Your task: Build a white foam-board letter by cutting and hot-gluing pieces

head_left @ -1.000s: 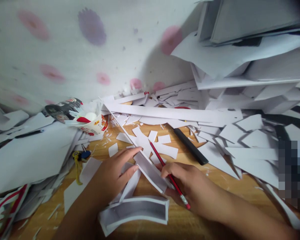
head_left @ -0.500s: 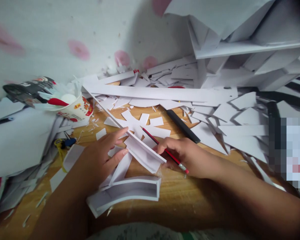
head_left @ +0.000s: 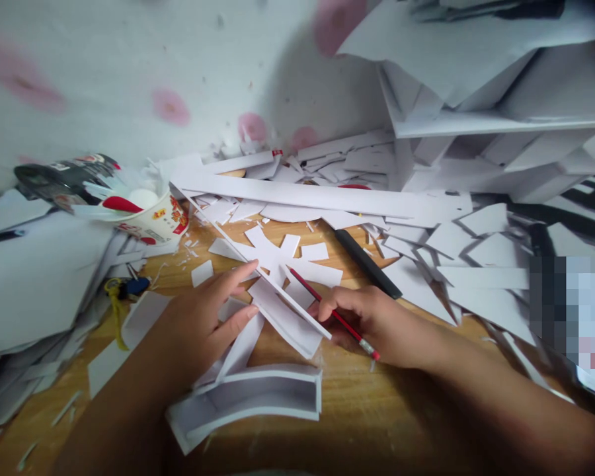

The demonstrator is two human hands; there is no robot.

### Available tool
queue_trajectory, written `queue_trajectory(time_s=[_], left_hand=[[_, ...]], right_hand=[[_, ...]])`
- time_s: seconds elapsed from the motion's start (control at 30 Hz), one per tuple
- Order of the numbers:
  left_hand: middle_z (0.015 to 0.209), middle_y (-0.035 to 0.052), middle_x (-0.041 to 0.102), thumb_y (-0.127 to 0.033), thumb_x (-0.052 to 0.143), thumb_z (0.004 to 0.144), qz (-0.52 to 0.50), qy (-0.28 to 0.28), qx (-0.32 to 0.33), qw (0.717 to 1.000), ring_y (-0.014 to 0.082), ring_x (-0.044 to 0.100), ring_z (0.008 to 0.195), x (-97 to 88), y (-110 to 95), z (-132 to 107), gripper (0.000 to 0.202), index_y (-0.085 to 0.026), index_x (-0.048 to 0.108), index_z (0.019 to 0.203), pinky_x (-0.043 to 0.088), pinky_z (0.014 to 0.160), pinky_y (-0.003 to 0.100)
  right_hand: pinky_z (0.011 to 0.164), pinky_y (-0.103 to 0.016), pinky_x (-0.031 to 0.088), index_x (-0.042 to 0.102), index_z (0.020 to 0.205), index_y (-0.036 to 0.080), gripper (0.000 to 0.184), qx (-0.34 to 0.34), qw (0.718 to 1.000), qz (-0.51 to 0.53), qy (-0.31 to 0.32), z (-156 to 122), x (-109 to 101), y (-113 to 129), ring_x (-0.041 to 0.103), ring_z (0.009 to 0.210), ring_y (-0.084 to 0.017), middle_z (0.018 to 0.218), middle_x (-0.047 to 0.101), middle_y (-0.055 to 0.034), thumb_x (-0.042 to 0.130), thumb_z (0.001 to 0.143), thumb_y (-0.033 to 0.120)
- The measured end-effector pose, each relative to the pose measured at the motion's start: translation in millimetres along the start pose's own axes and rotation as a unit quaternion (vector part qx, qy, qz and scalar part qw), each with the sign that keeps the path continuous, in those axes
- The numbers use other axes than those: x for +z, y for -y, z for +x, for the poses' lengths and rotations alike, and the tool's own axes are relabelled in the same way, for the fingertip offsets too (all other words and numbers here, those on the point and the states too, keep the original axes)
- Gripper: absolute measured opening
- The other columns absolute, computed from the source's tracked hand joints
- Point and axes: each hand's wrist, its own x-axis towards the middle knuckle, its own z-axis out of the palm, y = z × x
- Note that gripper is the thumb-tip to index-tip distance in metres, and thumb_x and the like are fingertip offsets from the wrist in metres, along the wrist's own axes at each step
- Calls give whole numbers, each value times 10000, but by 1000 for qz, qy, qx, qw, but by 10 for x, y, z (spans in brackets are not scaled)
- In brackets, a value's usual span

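A long thin white strip [head_left: 218, 228] runs diagonally along the back edge of a curved white board piece [head_left: 285, 317]. My left hand [head_left: 213, 311] has its thumb and index finger spread apart, the fingertips touching the left end of the curved piece and the strip. My right hand [head_left: 361, 324] is closed around a red and black pencil [head_left: 344, 322], its point aimed up and left over the strip. Those right fingers are also at the strip's near end; whether they grip it is hidden. Closer to me lies a curved open white box [head_left: 258, 393].
Flat white cutouts [head_left: 272, 254] lie beyond my hands. A black-handled tool [head_left: 367, 263] rests at their right. A paper cup [head_left: 153, 221] with a red spoon and keys [head_left: 136, 284] are left. White board scraps [head_left: 451, 248] and a large white model [head_left: 476, 125] are right.
The camera has tilted up slightly, so the table and hands appear lower. Both hands keep nearly the same pose on the strip and pencil.
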Motion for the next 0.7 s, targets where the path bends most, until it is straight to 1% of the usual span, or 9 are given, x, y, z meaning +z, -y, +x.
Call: queue_trajectory(time_s=[0.07,0.17,0.27,0.33,0.43,0.5,0.57,0.63,0.7], left_hand=[[1340,33,623,-569,490,856,0,-5,-2,1000,296,634,1144,11,15,-5,608,-340,430,1416,500,960,462],[1314,31,643,-564,503,854,-1,-23,7,1000,294,650,1115,30,44,-22,593,-338,456,1400,515,945,455],[1313,24,645,-564,510,865,4,-35,22,999,286,641,1141,42,73,-34,578,-341,469,1397,512,976,444],[1332,24,634,-582,518,865,11,-32,30,999,282,633,1161,43,89,-34,587,-338,480,1397,503,1003,434],[1341,37,628,-601,510,871,23,-34,45,998,280,619,1186,33,107,-31,583,-313,518,1378,490,1032,415],[1364,48,609,-595,498,884,43,-45,61,996,282,588,1229,26,116,-34,564,-298,540,1361,468,1060,419],[1397,56,578,-586,486,895,71,-61,77,993,289,543,1278,23,127,-44,552,-290,545,1356,440,1088,442],[1422,65,549,-580,479,899,100,-77,85,988,301,511,1305,24,139,-61,541,-293,549,1353,424,1099,472],[1446,67,512,-568,480,902,123,-93,85,984,307,495,1313,26,144,-82,517,-316,551,1347,427,1093,486]], right_hand=[[560,-172,353,561,854,171,250,7,1000,-14,-3,-5,24,0,458,594,-62,686,529,63,520,723,-38],[524,-164,331,546,865,178,230,9,1000,-29,-7,-6,62,-14,446,551,-55,652,524,75,519,753,-21],[540,-171,351,533,852,180,211,-8,998,-55,-11,5,79,-1,461,552,-63,632,508,75,513,765,-11],[551,-176,355,541,840,179,236,-13,996,-83,-13,11,88,17,462,561,-68,640,512,69,510,735,-30],[564,-184,357,559,852,191,280,-20,992,-123,-14,12,122,21,483,595,-76,713,564,47,540,689,-36],[592,-198,379,555,876,203,248,-29,990,-135,-24,14,158,1,517,633,-93,779,607,25,590,717,16],[617,-213,395,539,874,208,181,-33,989,-137,-36,21,194,-27,534,653,-108,798,625,10,605,774,74],[633,-220,398,528,863,210,158,-37,989,-139,-45,35,220,-49,533,665,-115,791,621,6,578,808,71],[623,-216,385,519,841,211,178,-43,989,-134,-47,47,232,-58,520,665,-114,774,603,12,554,814,39]])
